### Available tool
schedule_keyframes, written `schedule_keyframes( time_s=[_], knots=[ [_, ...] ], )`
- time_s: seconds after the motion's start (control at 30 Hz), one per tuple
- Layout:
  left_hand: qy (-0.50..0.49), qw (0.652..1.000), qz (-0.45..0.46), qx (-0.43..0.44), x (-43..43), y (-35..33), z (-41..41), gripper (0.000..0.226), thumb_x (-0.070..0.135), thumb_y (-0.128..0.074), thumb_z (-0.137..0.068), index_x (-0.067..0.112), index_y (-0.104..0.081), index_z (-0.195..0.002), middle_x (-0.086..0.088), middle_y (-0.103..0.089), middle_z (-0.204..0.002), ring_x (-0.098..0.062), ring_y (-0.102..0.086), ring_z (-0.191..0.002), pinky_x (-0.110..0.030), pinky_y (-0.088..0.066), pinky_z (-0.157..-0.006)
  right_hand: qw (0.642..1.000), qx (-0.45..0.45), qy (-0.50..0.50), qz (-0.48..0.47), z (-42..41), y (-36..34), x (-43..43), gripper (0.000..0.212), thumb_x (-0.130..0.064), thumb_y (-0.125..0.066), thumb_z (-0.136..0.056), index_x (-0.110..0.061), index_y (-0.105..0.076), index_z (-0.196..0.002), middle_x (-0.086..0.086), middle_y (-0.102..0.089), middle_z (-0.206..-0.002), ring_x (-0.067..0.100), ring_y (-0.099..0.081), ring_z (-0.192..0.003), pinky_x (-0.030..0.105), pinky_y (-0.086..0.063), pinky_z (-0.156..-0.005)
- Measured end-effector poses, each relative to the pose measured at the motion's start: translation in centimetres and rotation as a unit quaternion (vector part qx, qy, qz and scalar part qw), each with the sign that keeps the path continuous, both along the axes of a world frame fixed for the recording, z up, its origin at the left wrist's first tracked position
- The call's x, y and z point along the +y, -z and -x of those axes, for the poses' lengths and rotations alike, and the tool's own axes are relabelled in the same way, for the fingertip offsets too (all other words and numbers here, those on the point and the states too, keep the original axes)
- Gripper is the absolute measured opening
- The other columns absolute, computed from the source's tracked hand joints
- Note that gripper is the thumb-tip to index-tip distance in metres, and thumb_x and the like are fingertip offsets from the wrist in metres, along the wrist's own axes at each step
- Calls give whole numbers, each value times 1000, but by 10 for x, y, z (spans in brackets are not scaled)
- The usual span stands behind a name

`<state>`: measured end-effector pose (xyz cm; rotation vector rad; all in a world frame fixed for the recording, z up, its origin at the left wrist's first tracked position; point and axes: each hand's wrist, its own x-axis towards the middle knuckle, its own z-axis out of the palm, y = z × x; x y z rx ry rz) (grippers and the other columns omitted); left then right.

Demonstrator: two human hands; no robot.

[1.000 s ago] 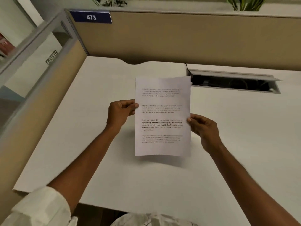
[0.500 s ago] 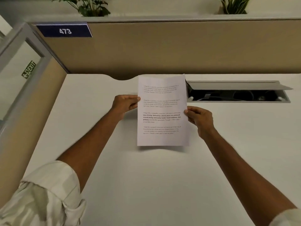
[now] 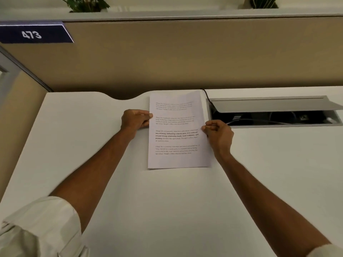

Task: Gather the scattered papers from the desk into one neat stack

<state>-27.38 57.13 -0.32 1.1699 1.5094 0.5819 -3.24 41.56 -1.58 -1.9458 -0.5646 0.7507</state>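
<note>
A stack of white printed papers (image 3: 178,130) lies flat on the white desk (image 3: 92,164), near the back edge at the middle. Its top sheet shows several paragraphs of text. My left hand (image 3: 134,120) pinches the stack's left edge with thumb and fingers. My right hand (image 3: 220,135) grips the right edge about midway down. Both forearms reach in from the bottom corners. No other loose sheets show on the desk.
An open cable hatch (image 3: 274,112) with wires inside sits just right of the papers, and a black cable (image 3: 208,98) runs into it. A beige partition (image 3: 185,56) with a "473" label (image 3: 31,34) backs the desk; another partition stands at the left.
The papers, held up in the air a second ago, have come down and away from me and now rest flat on the desk. Both hands kept their hold on the edges.
</note>
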Motion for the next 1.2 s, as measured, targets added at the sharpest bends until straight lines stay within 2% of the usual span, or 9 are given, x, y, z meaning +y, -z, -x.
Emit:
schedule_keyframes(
  time_s=[0.07, 0.17, 0.37, 0.57, 0.7, 0.8, 0.97, 1.1, 1.2],
  knots=[
    [-8, 1000, -5, 1, 2, 4, -1, 30, 14, -81, -87, 1, -73, -113, -14, -77, -111, -27, -78, -90, -43, -63, -87, 1000, -25, -10, 0, -1, 3, 2, 16, -10, -81, -90, -6, -77, -105, 6, -78, -94, 18, -73, -85, 34, -61, -94],
    [-15, 1000, -14, 9, 4, 9, -2, 31, 14, -82, -86, 2, -74, -113, -14, -77, -111, -27, -78, -90, -43, -62, -89, 998, -54, -17, 4, 0, 6, 4, 15, -10, -80, -92, -6, -79, -106, 7, -79, -98, 18, -72, -88, 27, -57, -96],
    [-22, 999, -26, 20, 9, 11, -4, 31, 16, -81, -86, 3, -75, -114, -12, -77, -112, -24, -78, -89, -35, -64, -83, 995, -98, -30, 4, 4, 4, 6, 21, -12, -78, -94, -4, -79, -113, 10, -79, -109, 22, -74, -98, 30, -56, -102],
    [-34, 998, -27, 40, 9, 9, -5, 29, 16, -79, -89, 1, -75, -114, -13, -77, -112, -27, -77, -90, -40, -62, -89, 990, -131, -39, 22, 9, 4, 7, 22, -14, -77, -95, -4, -79, -115, 12, -77, -113, 26, -73, -102, 32, -55, -104],
    [-30, 996, -29, 75, 11, 8, -7, 28, 19, -79, -89, 1, -75, -110, -14, -77, -109, -28, -77, -90, -42, -62, -89, 988, -147, -33, 41, 12, 3, 7, 29, -15, -76, -96, -6, -76, -123, 11, -77, -107, 19, -70, -94, 16, -43, -101],
    [-26, 994, -33, 102, 11, 8, -6, 27, 22, -79, -89, 0, -75, -106, -13, -78, -106, -28, -77, -88, -42, -62, -89, 987, -154, -30, 39, 12, 3, 7, 26, -16, -75, -97, -6, -78, -120, 10, -78, -113, 23, -73, -101, 22, -47, -101],
    [-33, 992, -36, 113, 8, 6, -4, 26, 22, -79, -90, -1, -76, -100, -12, -79, -100, -26, -78, -83, -39, -63, -86, 985, -166, -34, 30, 15, 0, 3, 20, -16, -72, -99, -6, -79, -115, 10, -80, -111, 24, -74, -100, 19, -47, -93],
    [-26, 983, -108, 145, -4, 0, 1, 23, 22, -72, -95, 0, -76, -93, -13, -76, -88, -31, -76, -80, -34, -62, -79, 980, -192, -34, 31, 18, -8, -7, 23, -15, -63, -104, -7, -77, -121, 13, -78, -116, 29, -74, -103, 23, -51, -92],
    [14, 961, -211, 177, -30, -6, 0, 24, 19, -60, -102, 2, -71, -89, -20, -72, -88, -23, -65, -76, -30, -52, -77, 965, -253, -69, -9, 33, -12, -26, 26, -13, -58, -106, -6, -74, -125, 13, -75, -126, 30, -72, -113, 30, -51, -103]
  ],
)
